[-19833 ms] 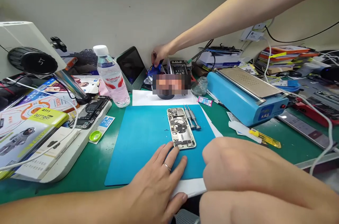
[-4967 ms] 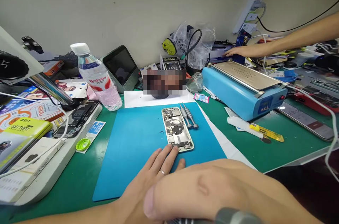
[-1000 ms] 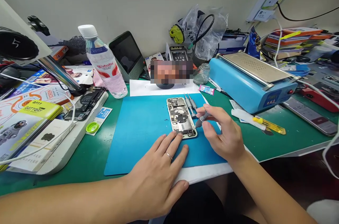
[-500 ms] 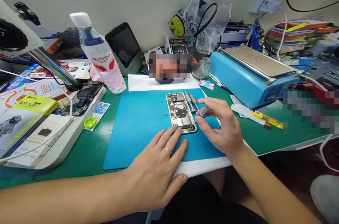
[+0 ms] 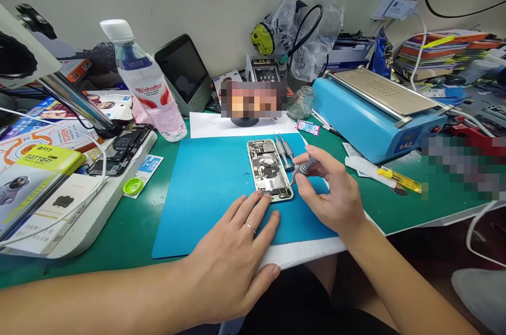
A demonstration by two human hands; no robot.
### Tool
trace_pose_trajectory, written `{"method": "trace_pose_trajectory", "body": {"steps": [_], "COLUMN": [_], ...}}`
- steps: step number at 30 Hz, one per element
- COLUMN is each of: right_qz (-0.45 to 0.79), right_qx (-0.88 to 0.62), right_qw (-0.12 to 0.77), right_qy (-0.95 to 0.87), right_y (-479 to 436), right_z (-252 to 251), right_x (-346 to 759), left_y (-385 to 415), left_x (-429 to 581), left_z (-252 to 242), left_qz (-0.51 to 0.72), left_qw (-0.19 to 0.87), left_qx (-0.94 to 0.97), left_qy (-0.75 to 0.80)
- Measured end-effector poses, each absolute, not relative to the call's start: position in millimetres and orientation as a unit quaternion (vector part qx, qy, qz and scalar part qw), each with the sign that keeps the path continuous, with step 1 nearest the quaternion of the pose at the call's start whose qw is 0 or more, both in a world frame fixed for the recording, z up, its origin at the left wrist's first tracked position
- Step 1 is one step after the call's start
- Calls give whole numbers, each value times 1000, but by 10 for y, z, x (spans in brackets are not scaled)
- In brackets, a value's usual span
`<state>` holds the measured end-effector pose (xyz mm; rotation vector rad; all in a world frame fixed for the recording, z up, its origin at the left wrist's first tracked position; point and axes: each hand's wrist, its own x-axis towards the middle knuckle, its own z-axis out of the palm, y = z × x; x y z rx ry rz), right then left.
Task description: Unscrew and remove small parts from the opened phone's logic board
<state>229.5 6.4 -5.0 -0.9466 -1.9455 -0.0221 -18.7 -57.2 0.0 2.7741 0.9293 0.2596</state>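
An opened phone body (image 5: pixel 268 166) with its boards bare lies on a blue mat (image 5: pixel 205 192). My left hand (image 5: pixel 233 253) rests flat on the mat, fingertips touching the phone's near end. My right hand (image 5: pixel 328 195) grips a small grey screwdriver (image 5: pixel 301 170), whose tip sits at the phone's lower right edge. Two more screwdrivers (image 5: pixel 283 151) lie on the mat beside the phone's far right side.
A water bottle (image 5: pixel 144 84), a small dark screen (image 5: pixel 182 74) and another opened phone (image 5: pixel 118 151) stand at the left. At the right sit a blue heating machine (image 5: pixel 375 113) and a yellow-tipped tube (image 5: pixel 379 172). Boxes and cables crowd both sides.
My right hand with the screwdriver has edged closer to the phone, bringing the tip to its lower right edge. My left hand stays flat by the phone's near end.
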Motion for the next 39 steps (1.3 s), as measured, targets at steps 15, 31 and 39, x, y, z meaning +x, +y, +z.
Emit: {"method": "trace_pose_trajectory", "body": {"steps": [15, 31, 39], "right_qz": [71, 104, 101], "right_qx": [-402, -376, -371], "right_qw": [487, 515, 513], "right_qy": [-772, -763, -767], "right_y": [59, 31, 29], "right_z": [-91, -57, -58], "right_x": [2298, 2290, 2289], "left_y": [-552, -547, -542], "left_x": [-187, -181, -181], "left_z": [7, 10, 7], "left_qz": [84, 85, 85], "left_qw": [106, 106, 104], "left_qx": [940, 939, 940], "left_qy": [315, 315, 312]}}
